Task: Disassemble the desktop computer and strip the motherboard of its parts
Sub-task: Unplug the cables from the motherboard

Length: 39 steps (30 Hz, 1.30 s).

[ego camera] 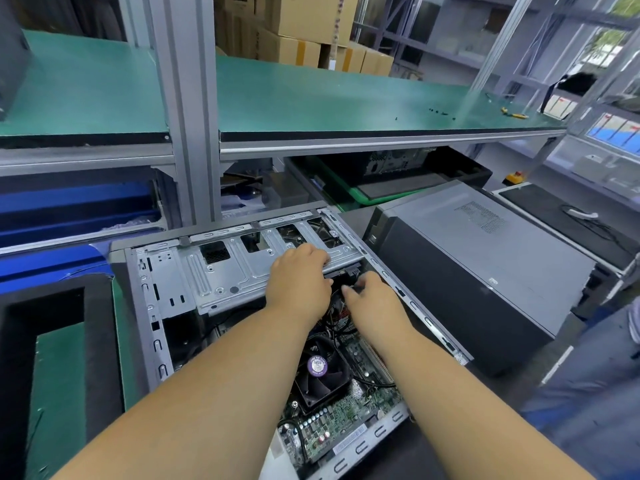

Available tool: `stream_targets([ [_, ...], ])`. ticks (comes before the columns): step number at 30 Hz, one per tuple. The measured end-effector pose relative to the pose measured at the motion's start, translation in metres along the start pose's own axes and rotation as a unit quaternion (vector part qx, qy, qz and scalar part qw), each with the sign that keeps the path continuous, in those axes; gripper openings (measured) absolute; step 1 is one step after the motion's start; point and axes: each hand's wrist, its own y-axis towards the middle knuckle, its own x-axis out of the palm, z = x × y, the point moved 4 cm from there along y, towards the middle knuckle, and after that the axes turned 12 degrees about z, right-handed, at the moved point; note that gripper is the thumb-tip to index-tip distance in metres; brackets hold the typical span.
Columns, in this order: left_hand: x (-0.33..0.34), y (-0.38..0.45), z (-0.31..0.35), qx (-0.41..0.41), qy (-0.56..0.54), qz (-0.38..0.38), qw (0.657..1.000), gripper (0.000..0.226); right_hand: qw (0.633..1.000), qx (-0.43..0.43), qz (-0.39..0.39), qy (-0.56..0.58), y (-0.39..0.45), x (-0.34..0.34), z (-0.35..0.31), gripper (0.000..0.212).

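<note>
Location: the open desktop computer (242,306) is lying on its side on the worktop (128,341), straight ahead of the person, side panel off and interior facing up.
Inside: the motherboard (332,420) is sitting in the near half with a black CPU fan (320,370) on it; the silver drive cage (242,268) is spanning the far half; dark cables (337,317) are bunching between them.
Handling, chassis: sheet steel, stiff, likely heavy; stamped edges probably sharp, so flat faces look better for a hold than cut-outs.
Handling, cage: rigid, probably hinged or latched; the near lip looks like the place to take it.
Handling, cables and board: cables limp, plugs small; pulling by the plug body rather than the wire seems safer. Board fragile, best held by its edges.
Left hand (299,280): forearm reaching in from the lower left, palm down, fingers curling over the near right edge of the cage, gripping or bracing it.
Right hand (372,299): forearm coming in from the lower right, thumb and fingers pinching something small and dark at the cable bundle just below the cage; probably a connector, too small to confirm.
Nearby: a closed grey tower (485,258) is lying just right of the chassis; loose screws (440,112) are scattered on the green shelf (346,98) above.
</note>
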Motion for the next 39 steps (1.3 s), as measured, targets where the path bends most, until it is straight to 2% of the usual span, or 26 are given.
stream_targets([
  [3, -0.001, 0.0, 0.0, -0.003, 0.001, 0.0, 1.0, 0.035, 0.967, 0.158, -0.076, 0.186, 0.008, 0.01, 0.002, 0.025],
  [4, -0.001, 0.0, 0.0, -0.003, 0.002, -0.001, 1.0, 0.035, 0.937, 0.223, -0.093, 0.253, 0.01, 0.015, 0.005, 0.024],
  [6, -0.001, 0.0, 0.0, -0.003, 0.005, 0.002, 1.0, 0.034, 0.844, 0.346, -0.128, 0.39, 0.009, 0.022, 0.003, 0.026],
  [7, -0.001, 0.0, 0.001, -0.003, 0.006, 0.003, 1.0, 0.034, 0.813, 0.373, -0.132, 0.428, 0.009, 0.024, 0.002, 0.028],
  [8, -0.001, 0.0, 0.001, -0.002, 0.007, 0.005, 1.0, 0.033, 0.809, 0.375, -0.125, 0.436, 0.01, 0.025, 0.001, 0.03],
  [11, -0.001, -0.001, -0.001, 0.002, 0.008, 0.005, 1.0, 0.033, 0.851, 0.346, -0.09, 0.385, 0.013, 0.023, 0.002, 0.033],
  [12, -0.001, -0.001, -0.001, 0.004, 0.008, 0.005, 1.0, 0.033, 0.852, 0.347, -0.092, 0.382, 0.014, 0.022, 0.001, 0.033],
  [18, 0.0, -0.001, -0.001, 0.009, 0.015, 0.007, 1.0, 0.031, 0.802, 0.368, -0.121, 0.454, 0.011, 0.023, 0.0, 0.038],
  [24, -0.001, 0.0, -0.001, 0.012, 0.018, 0.012, 1.0, 0.031, 0.821, 0.353, -0.096, 0.439, 0.013, 0.02, 0.003, 0.04],
  [35, 0.003, 0.001, -0.003, 0.017, 0.007, 0.019, 1.0, 0.031, 0.807, 0.36, -0.085, 0.46, 0.01, 0.017, 0.006, 0.041],
  [39, 0.003, 0.001, -0.003, 0.019, 0.001, 0.021, 1.0, 0.031, 0.829, 0.285, -0.071, 0.476, 0.002, 0.008, 0.007, 0.039],
])
